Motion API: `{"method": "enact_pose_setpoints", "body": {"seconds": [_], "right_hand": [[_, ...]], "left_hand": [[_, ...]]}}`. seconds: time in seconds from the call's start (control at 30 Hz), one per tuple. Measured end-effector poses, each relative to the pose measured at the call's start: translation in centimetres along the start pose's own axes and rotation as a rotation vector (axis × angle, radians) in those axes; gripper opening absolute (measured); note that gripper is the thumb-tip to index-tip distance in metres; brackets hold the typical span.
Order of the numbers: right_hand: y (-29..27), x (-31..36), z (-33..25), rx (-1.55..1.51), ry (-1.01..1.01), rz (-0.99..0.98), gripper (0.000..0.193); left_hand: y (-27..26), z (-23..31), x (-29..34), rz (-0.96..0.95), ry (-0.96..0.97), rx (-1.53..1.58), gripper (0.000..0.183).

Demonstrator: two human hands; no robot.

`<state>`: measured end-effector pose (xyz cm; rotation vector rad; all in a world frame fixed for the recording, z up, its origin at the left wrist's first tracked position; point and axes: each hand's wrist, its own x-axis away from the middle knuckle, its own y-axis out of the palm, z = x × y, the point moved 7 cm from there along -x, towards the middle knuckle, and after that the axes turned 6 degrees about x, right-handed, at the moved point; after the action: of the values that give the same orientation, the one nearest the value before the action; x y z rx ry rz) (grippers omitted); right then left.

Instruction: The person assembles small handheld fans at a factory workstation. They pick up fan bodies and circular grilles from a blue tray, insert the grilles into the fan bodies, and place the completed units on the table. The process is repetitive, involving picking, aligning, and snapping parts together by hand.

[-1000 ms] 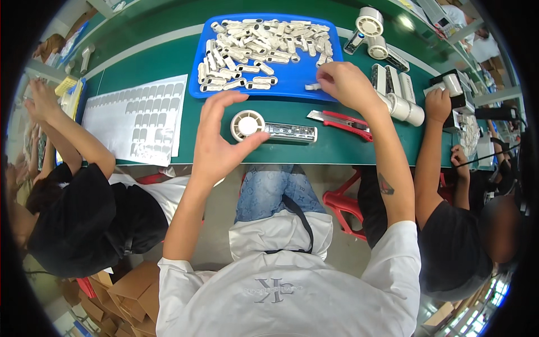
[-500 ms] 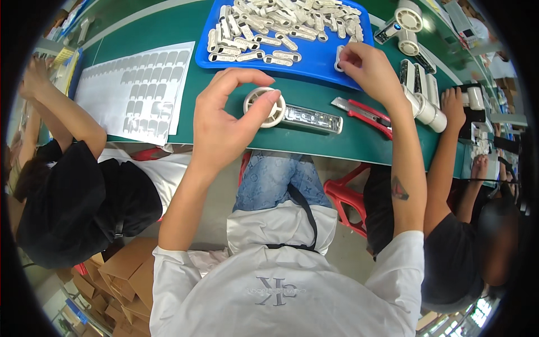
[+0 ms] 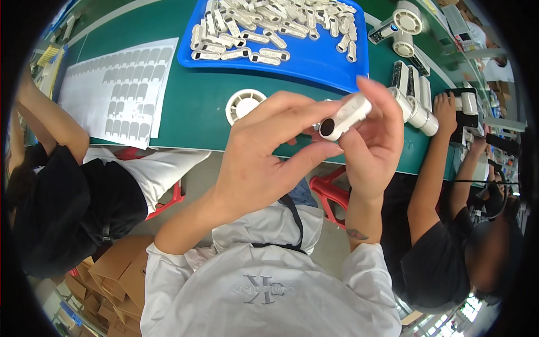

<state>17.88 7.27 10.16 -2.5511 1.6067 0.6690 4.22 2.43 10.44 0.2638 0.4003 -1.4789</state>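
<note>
Above the table's front edge, both my hands meet at a small elongated white plastic cover (image 3: 351,115) with a dark window at one end. My right hand (image 3: 373,149) holds it between curled fingers and thumb. My left hand (image 3: 269,154) reaches in from the left, thumb and fingers closed around the cover's dark-window end. Behind my left hand, a white round part with a spoked grille (image 3: 245,105) rests on the green table; whatever extends from it is hidden by the hand.
A blue tray (image 3: 331,76) heaped with similar white covers lies at the back. Printed sheets (image 3: 132,95) spread to the left. White cylindrical devices (image 3: 412,106) stand at the right, near a co-worker's arm (image 3: 429,151). Another person's arm (image 3: 50,115) rests at the left.
My right hand has come back from the tray's right edge with a white cover. My left hand has left the round part and moved right to meet it.
</note>
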Motion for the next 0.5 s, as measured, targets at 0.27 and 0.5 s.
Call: {"method": "enact_pose_setpoints", "body": {"seconds": [0.27, 0.5], "right_hand": [[-1.8, 3.0, -4.9, 0.495, -0.302, -0.127, 0.034], [-1.6, 3.3, -5.0, 0.764, -0.252, -0.145, 0.029]], "left_hand": [[0.9, 2.2, 0.7, -0.124, 0.078, -0.019, 0.044], [0.9, 2.7, 1.0, -0.191, 0.083, -0.086, 0.044]]}}
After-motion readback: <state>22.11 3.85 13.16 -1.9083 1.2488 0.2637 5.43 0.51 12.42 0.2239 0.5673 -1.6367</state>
